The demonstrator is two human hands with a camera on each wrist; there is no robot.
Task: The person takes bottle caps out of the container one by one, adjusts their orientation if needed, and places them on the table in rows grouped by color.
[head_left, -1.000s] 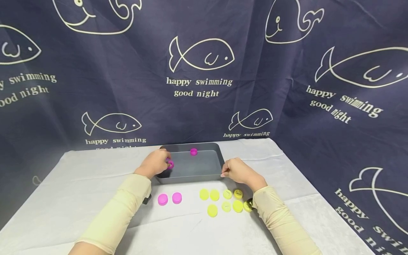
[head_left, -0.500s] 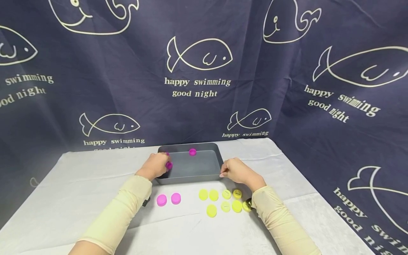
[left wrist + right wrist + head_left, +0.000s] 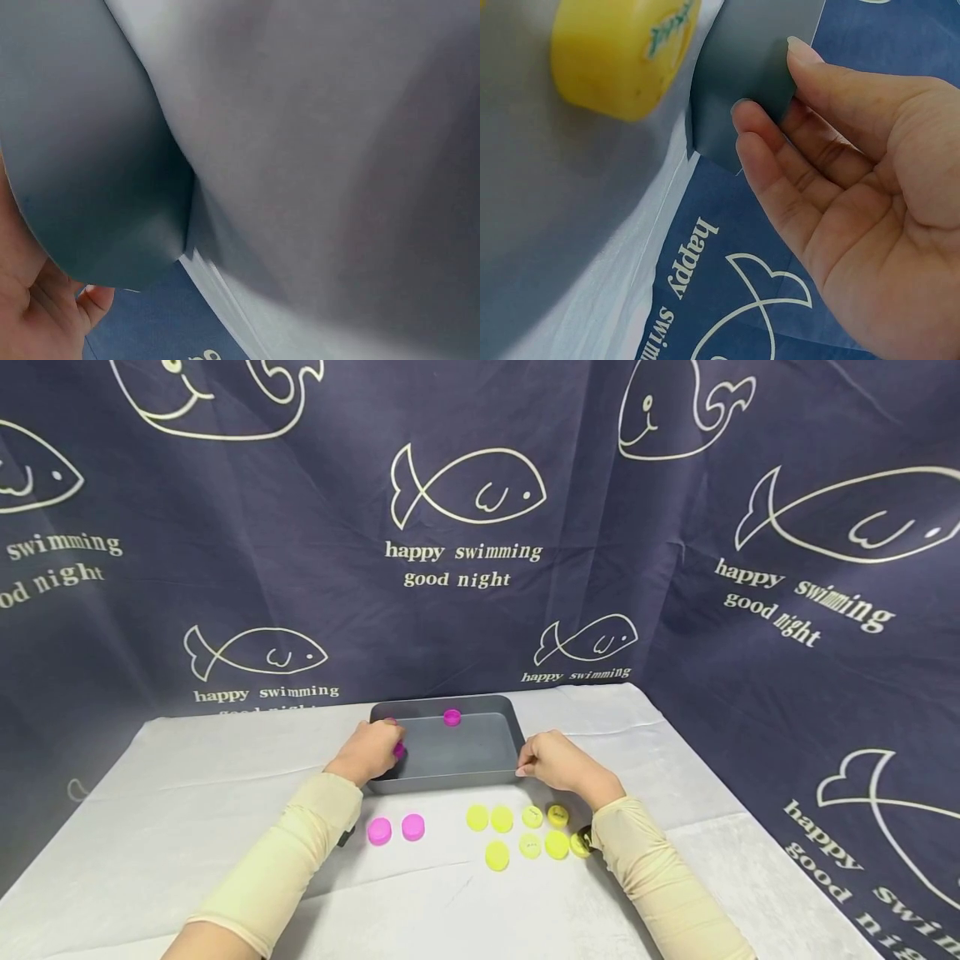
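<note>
My left hand reaches over the left end of a dark grey rectangular tray. Its fingertips pinch a magenta bottle cap, mostly covered by the hand. Another magenta piece peeks out just behind the knuckles. Inside the tray, near the back wall, lies a further magenta cap. In the left wrist view, the tray wall hides most of the left fingers. At the tray's front right corner, my right hand grips the rim between thumb and fingers, seen closely beside the tray wall.
Two magenta caps lie on the white cloth before the tray. Several yellow caps are spread to their right, one partly under the black strap at the right wrist. A navy printed curtain closes off the back.
My left hand has shifted slightly right within the tray, covering more of the magenta cap. The right hand keeps its place on the rim. The head view has drifted a little.
</note>
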